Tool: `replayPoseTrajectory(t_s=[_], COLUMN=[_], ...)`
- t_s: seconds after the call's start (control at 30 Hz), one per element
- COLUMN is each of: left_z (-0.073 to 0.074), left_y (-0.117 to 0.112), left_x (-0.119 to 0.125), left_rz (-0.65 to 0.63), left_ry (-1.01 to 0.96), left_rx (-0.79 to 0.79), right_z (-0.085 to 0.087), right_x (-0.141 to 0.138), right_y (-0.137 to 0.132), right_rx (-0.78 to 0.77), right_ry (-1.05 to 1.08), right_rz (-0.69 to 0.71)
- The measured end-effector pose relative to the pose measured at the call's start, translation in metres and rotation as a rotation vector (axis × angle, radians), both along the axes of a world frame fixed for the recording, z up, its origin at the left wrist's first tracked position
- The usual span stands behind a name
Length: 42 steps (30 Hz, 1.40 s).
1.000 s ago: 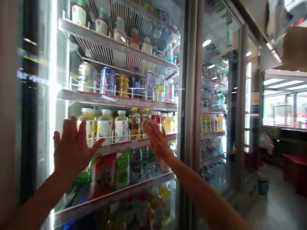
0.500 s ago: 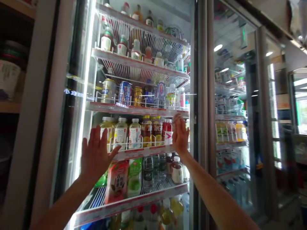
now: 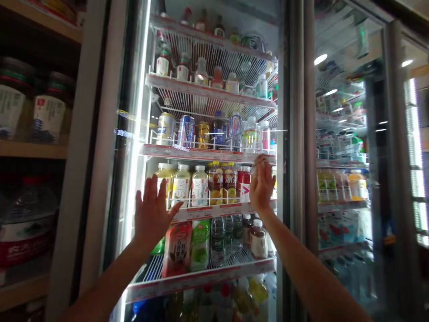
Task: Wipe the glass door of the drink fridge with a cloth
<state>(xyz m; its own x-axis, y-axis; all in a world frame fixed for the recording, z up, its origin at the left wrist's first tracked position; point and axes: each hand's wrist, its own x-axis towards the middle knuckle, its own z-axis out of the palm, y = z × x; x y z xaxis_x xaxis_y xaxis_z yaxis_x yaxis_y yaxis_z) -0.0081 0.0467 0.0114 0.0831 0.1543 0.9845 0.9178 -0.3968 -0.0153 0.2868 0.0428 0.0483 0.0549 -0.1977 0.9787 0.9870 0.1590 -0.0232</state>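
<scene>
My left hand [image 3: 154,212] is raised in front of the lit drinks cooler, its fingers stretched and its thumb spread. It holds nothing. Behind it are white-capped tea bottles [image 3: 181,184] on a wire shelf. My right hand [image 3: 262,185] is up at the cooler's right side, fingers extended, close to a bottle with a red label [image 3: 244,183]. A faint pale smear, perhaps a reflection in glass, shows above its fingertips. Whether either palm touches a glass door cannot be made out. Below my hands stand a red drink bottle [image 3: 177,248] and a green bottle [image 3: 200,245].
Cans [image 3: 186,130] and small bottles fill the upper shelves. A metal door frame [image 3: 296,134] stands right of my hand, with another glass-fronted cooler [image 3: 342,183] beyond. At left, wooden shelving [image 3: 33,150] holds dark jars [image 3: 49,109] and a large bottle [image 3: 28,223].
The view has swung a little left, so the cooler and both hands appear further right and more of the wooden shelving shows. Both hands keep much the same pose against the cooler.
</scene>
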Motion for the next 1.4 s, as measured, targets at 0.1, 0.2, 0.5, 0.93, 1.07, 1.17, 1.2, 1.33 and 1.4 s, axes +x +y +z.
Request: replayPoseTrajectory(t_s=[0.1,0.2,0.5,0.93,1.07,1.17,1.2,1.33,1.4], left_z=[0.000,-0.001,0.000,-0.001,0.000,-0.001,-0.002,0.000,0.004], left_y=[0.002,0.004,0.002,0.007,0.005,0.005,0.005,0.004,0.003], left_x=[0.000,-0.001,-0.002,-0.005,-0.007,-0.006,-0.007,-0.014,-0.021], left_rz=[0.003,0.001,0.019,0.052,0.066,0.074,0.077,0.078,0.084], left_ry=[-0.001,0.001,0.019,0.048,0.060,0.070,0.073,0.086,0.052], left_rx=[0.005,0.017,0.010,0.065,0.043,0.031,0.033,0.020,-0.009], right_z=[0.005,-0.006,0.019,0.029,0.025,0.049,0.055,0.048,0.041], right_x=[0.005,0.008,-0.020,-0.051,-0.055,-0.042,-0.043,-0.076,-0.089], right_y=[0.003,-0.002,-0.001,0.001,-0.002,0.000,0.001,0.000,-0.002], right_rx=[0.022,-0.129,-0.008,-0.176,-0.228,-0.140,-0.128,-0.215,-0.275], right_ry=[0.010,-0.375,-0.156,-0.298,-0.479,0.028,0.115,-0.308,-0.569], right_rz=[-0.006,-0.010,0.044,-0.012,0.005,0.008,0.012,0.025,0.022])
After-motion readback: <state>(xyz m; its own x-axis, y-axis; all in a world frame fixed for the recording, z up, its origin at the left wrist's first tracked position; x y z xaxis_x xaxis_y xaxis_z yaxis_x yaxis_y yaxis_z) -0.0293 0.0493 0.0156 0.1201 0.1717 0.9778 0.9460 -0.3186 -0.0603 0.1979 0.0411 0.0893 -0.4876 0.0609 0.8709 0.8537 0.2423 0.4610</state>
